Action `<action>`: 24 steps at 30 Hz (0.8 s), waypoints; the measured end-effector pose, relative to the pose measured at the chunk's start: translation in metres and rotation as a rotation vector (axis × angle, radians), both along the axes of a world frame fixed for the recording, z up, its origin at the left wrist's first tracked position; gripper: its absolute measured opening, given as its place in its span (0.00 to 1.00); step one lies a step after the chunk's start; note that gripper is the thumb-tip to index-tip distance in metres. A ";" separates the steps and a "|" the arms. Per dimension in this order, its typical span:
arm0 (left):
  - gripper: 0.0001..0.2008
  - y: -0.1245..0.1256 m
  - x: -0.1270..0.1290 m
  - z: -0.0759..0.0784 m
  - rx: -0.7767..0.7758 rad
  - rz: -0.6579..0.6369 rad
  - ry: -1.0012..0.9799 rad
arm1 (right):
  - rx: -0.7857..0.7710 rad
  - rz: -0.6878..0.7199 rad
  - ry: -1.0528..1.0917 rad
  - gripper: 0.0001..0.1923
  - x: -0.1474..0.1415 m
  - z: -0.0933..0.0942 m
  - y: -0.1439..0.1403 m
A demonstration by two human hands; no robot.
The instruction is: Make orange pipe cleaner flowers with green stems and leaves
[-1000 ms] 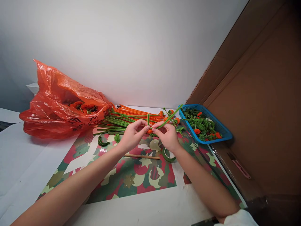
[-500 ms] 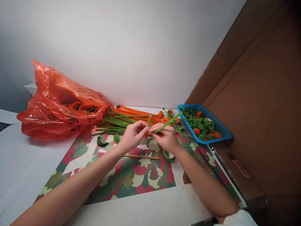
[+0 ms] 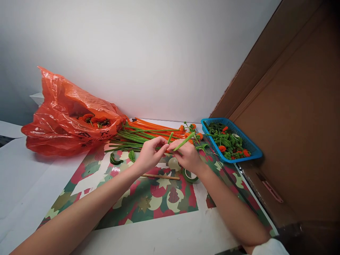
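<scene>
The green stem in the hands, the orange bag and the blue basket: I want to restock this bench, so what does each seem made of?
The green stem, pinched by the left hand and right hand: likely chenille pipe cleaner, fuzzy and matte, bent yet holding shape. Orange bag: thin glossy plastic film, crinkled and translucent. Blue basket: apparently moulded plastic, with latticed walls.

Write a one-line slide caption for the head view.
Left hand and right hand pinch a green pipe cleaner above patterned paper, between an orange bag and a blue basket.
</scene>
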State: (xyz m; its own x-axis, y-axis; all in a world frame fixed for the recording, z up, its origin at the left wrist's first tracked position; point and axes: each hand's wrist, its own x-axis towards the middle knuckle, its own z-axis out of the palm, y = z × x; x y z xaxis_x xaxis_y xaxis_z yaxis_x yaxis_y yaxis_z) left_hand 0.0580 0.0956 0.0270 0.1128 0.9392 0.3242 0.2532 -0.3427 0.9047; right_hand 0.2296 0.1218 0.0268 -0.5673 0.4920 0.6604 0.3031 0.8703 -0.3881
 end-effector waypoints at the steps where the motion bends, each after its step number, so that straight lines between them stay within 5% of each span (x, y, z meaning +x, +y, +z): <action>1: 0.10 0.000 0.000 0.001 0.008 0.010 0.019 | 0.015 -0.013 0.008 0.11 0.000 0.000 0.000; 7: 0.08 -0.002 0.000 0.007 0.112 0.046 0.141 | 0.027 -0.003 0.054 0.11 -0.003 -0.001 -0.002; 16: 0.09 0.001 0.002 -0.009 0.075 0.054 0.080 | -0.082 -0.077 -0.082 0.08 -0.001 0.005 -0.003; 24: 0.10 -0.001 0.006 -0.005 0.045 0.133 -0.066 | -0.063 -0.410 0.386 0.09 -0.022 -0.013 -0.020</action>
